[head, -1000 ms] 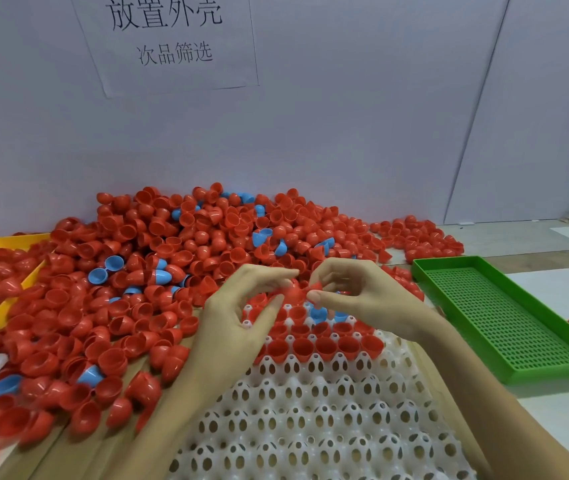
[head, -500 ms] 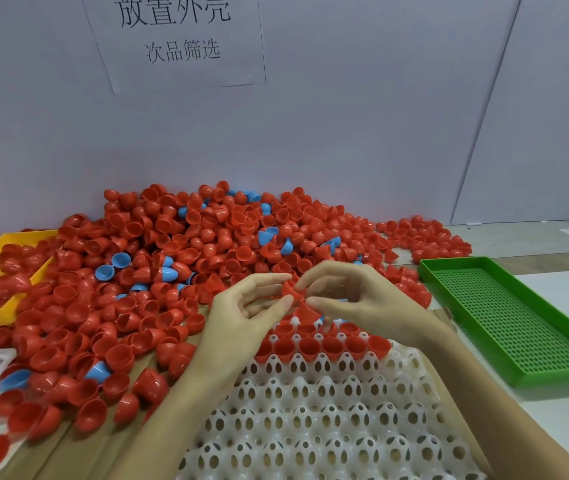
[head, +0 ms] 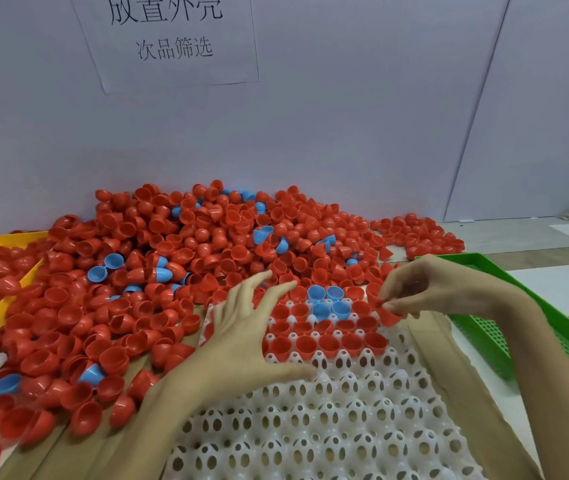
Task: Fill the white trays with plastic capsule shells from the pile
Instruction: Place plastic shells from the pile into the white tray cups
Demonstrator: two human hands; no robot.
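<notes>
The right hand (head: 425, 292) pinches a red shell (head: 388, 315) between thumb and fingertips, just over the far right corner of the white tray (head: 328, 420), and the shell's open mouth looks tilted rather than facing straight up. The nearest free cups lie directly below and a little toward the person from that shell, past the last filled row, so in my judgement the move is a short drop downward with the mouth turned up. The left hand (head: 248, 327) lies spread with straight fingers, holding nothing, palm over the tray's left edge and fingertips reaching toward the pile (head: 179, 258), which lies behind and to the left. That hand is nearer the loose shells.
</notes>
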